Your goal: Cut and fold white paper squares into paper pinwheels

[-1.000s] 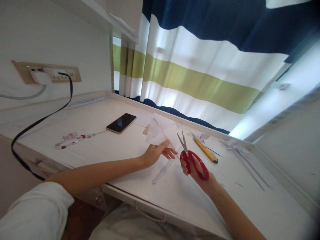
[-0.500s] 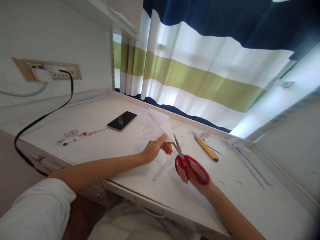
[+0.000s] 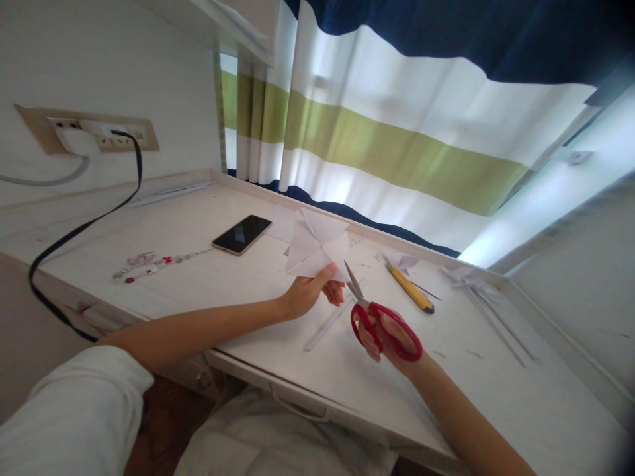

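Observation:
My left hand (image 3: pixel 315 291) pinches the lower edge of a white paper pinwheel (image 3: pixel 317 243), thumb on its front. The pinwheel is held up over the desk, with slits or folds running toward its middle. In my right hand (image 3: pixel 384 337) is a pair of scissors (image 3: pixel 366 303) with red handles, its fingers through the loops. The blades are slightly parted and point up and left, close beside the pinwheel's lower right corner. A thin clear strip (image 3: pixel 330 324) lies on the desk beneath my hands.
On the white desk (image 3: pixel 278 330) lie a black-screened phone (image 3: pixel 242 234), a beaded strap (image 3: pixel 149 266), a yellow utility knife (image 3: pixel 411 289) and, at the right, white paper with long thin sticks (image 3: pixel 489 311). A black cable (image 3: pixel 89 228) hangs from the wall socket (image 3: pixel 94 129).
The pinwheel has turned a little to face me more and risen slightly. The scissors have shifted slightly right, away from the paper. The camera view has tilted a little.

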`<state>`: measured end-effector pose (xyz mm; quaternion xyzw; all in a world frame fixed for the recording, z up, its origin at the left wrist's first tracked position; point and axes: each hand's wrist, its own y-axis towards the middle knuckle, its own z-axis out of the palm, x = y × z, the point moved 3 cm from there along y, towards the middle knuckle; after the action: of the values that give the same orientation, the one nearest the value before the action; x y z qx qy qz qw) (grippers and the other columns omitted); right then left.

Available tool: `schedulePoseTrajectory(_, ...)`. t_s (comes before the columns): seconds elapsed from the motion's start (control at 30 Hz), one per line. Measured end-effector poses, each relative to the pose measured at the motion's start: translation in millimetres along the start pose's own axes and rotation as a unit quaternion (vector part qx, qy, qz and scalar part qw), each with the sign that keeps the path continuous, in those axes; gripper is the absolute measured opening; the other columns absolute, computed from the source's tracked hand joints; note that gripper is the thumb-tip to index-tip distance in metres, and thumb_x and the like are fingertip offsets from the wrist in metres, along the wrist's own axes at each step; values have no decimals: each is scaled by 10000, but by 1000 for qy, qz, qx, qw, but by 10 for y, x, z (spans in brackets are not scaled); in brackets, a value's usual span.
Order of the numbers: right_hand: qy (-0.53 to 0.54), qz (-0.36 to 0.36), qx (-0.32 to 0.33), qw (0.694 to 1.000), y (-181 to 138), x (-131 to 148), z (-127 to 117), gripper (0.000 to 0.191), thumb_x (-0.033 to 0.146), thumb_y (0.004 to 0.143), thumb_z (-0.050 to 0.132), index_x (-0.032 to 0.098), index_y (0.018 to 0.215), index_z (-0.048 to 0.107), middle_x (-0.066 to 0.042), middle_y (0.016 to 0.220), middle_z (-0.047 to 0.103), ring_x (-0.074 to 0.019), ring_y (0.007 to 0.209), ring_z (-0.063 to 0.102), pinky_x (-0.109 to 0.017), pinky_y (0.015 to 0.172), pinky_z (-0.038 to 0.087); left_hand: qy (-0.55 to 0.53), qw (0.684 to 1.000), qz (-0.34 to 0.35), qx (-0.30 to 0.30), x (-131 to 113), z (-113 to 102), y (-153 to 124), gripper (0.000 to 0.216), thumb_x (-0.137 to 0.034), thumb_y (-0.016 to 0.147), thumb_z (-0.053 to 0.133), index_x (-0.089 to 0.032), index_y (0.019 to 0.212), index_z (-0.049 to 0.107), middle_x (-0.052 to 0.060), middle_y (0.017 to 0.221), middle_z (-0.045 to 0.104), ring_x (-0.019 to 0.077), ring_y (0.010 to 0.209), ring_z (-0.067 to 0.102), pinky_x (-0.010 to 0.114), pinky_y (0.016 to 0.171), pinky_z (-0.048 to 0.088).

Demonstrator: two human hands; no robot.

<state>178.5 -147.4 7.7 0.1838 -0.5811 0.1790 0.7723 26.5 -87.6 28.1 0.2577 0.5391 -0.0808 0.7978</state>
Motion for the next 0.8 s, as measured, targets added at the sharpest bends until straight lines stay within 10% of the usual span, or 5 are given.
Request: schedulePoseTrajectory(0.8, -23, 8, 0, 1000, -18, 8, -3, 299, 443, 779, 482, 146, 808, 503, 28, 533, 427, -69, 411, 359, -175, 333, 317, 8, 1000, -10, 4, 40, 6, 0, 421, -508, 726, 503, -99, 633, 541, 18, 467, 570, 124, 419, 545, 236, 439, 439)
